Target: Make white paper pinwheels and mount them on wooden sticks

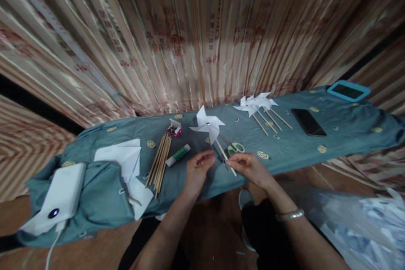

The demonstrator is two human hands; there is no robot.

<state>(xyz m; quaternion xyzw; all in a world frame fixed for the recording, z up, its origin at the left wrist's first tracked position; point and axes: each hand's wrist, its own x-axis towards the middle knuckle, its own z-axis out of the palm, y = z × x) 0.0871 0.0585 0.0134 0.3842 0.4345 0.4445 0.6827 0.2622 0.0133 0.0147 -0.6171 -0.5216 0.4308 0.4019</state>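
A white paper pinwheel (pixel 208 126) on a wooden stick (pixel 226 157) lies on the blue-grey cloth (pixel 284 145). My right hand (pixel 249 168) pinches the lower end of that stick with curled fingers. My left hand (pixel 198 168) rests just left of the stick, fingers curled, and what it holds is not clear. Green-handled scissors (pixel 233 147) lie just beyond my right hand. A bundle of wooden sticks (pixel 160 162) and a glue stick (pixel 178 155) lie to the left of my left hand.
Finished pinwheels (pixel 257 104) lie at the back right, next to a black phone (pixel 308 122) and a blue-cased device (pixel 348 90). White paper sheets (pixel 122 158), a white power bank (pixel 61 194) and a small red box (pixel 174 129) sit on the left. A striped curtain hangs behind.
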